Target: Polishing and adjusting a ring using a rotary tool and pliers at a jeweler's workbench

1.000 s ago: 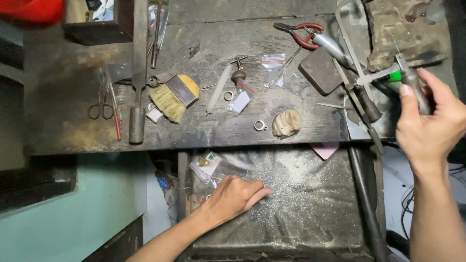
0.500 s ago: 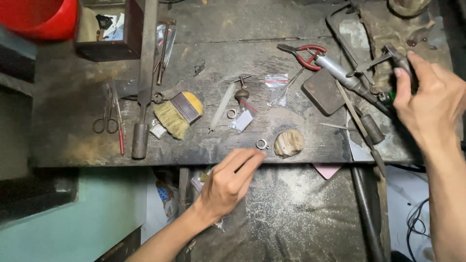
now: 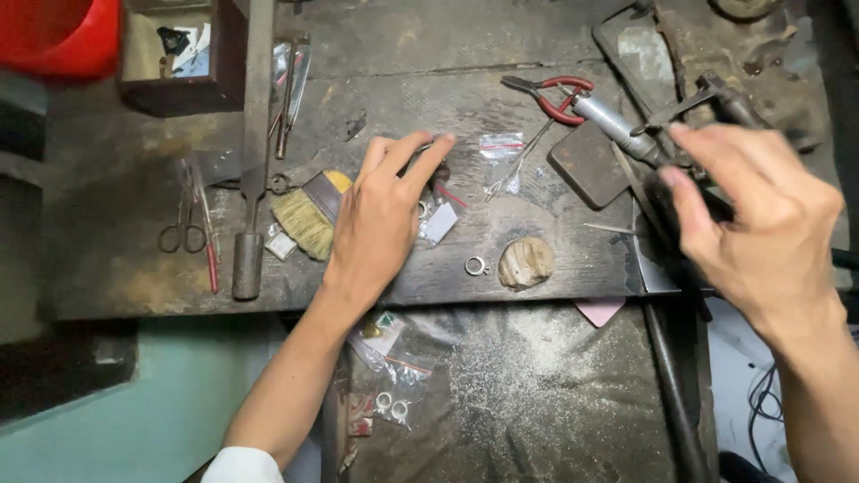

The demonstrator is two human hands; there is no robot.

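Reaching, L hand (image 3: 380, 215): flat, fingers spread, on small tool (image 3: 428, 170) by brush (image 3: 309, 215); holds nothing.
R hand (image 3: 761, 215): curled round dark tool (image 3: 729, 103); grip partly hidden.
Clutter: ring (image 3: 476, 266), pliers (image 3: 550, 94).
Bench edge (image 3: 358, 309): near wrist.

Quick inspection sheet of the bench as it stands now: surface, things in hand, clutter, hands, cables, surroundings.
Surface: dark, worn wooden bench, dusty tray below.
Things in hand: left hand reaches over small tools beside the brush; right hand grips a dark metal tool.
Clutter: scissors, red-handled pliers, silver ring, small plastic bags.
Hands: left flat, fingers extended; right closed on the tool.
Cables: black cable at lower right.
Surroundings: red container, wooden box.
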